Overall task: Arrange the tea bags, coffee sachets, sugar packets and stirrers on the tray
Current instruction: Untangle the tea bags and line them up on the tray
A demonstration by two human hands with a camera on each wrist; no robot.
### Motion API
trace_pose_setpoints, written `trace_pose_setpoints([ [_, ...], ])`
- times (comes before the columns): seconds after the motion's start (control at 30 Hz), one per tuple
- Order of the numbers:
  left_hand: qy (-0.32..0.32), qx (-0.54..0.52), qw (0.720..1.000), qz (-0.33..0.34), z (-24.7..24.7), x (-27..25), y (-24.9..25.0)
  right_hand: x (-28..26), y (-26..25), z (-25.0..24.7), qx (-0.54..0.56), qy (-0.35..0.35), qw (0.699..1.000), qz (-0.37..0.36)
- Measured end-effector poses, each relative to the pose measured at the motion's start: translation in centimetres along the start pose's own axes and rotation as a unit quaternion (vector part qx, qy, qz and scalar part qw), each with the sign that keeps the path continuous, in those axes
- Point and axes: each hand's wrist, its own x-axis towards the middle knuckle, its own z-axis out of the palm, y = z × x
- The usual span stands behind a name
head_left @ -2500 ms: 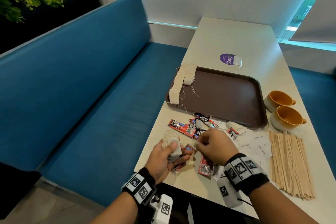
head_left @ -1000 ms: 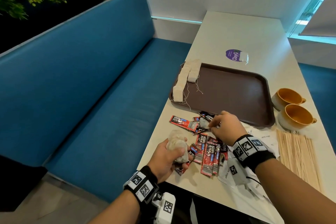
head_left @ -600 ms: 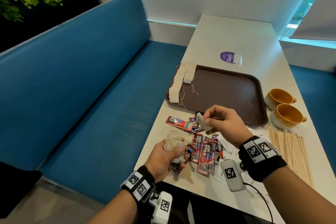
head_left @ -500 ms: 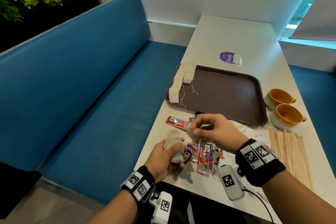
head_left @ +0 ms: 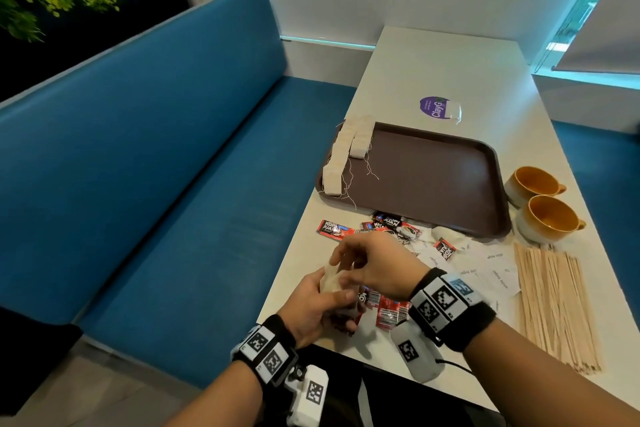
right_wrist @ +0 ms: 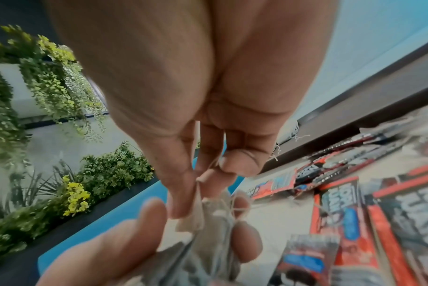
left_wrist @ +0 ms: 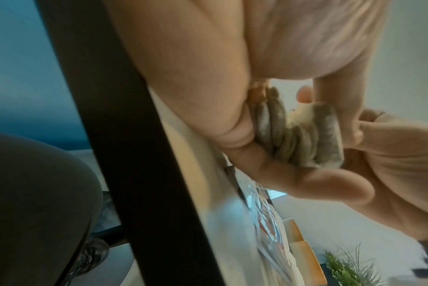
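The left hand [head_left: 317, 305] grips a bunch of tea bags [left_wrist: 296, 135] near the table's [head_left: 450, 55] near-left corner, stacked flat side to flat side. The right hand [head_left: 374, 265] sits just above it, fingertips [right_wrist: 183, 209] pinching one more bag onto that bunch. The tray [head_left: 433, 177] lies straight ahead, further up the table, beyond the scattered coffee sachets [head_left: 391, 224]; the rows of tea bags already laid [head_left: 341, 156] run along its left edge, so the left hand looks nearer that edge, with sugar packets [head_left: 491, 270] and stirrers [head_left: 554, 305] lying off to the right
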Motion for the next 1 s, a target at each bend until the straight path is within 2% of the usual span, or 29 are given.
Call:
trace_pose_setpoints([
  [0.13,0.016,0.015,1.000,0.009,-0.3,0.3,-0.4,-1.3,0.6,0.4,0.007,0.057,0.998,0.004],
  [0.23,0.028,0.015,0.999,0.015,-0.5,0.5,-0.6,-2.8,2.5,-1.3,0.009,0.113,0.993,0.040],
  [0.4,0.027,0.003,1.000,0.015,-0.5,0.8,-0.5,-4.2,8.8,-7.0,-0.090,0.271,0.945,0.162],
  [0.47,0.034,0.006,0.999,0.013,-0.5,0.8,-0.5,-4.4,11.1,-8.4,-0.135,0.267,0.932,0.203],
  [0.53,0.040,0.006,0.999,0.014,-0.4,0.8,-0.5,-4.5,12.5,-8.6,-0.170,0.225,0.933,0.223],
  [0.67,0.040,0.004,0.999,0.020,-0.3,0.7,-0.4,-4.7,13.0,-7.2,-0.249,0.136,0.939,0.195],
  [0.8,0.042,0.002,0.999,0.018,-0.1,0.7,-0.4,-4.9,13.0,-6.2,-0.257,0.106,0.942,0.188],
  [0.87,0.045,0.002,0.999,0.014,0.0,0.7,-0.4,-4.8,12.9,-6.2,-0.235,0.115,0.948,0.179],
  [1.0,0.045,0.004,0.999,0.011,0.2,0.7,-0.3,-4.2,12.8,-7.6,-0.157,0.211,0.946,0.190],
])
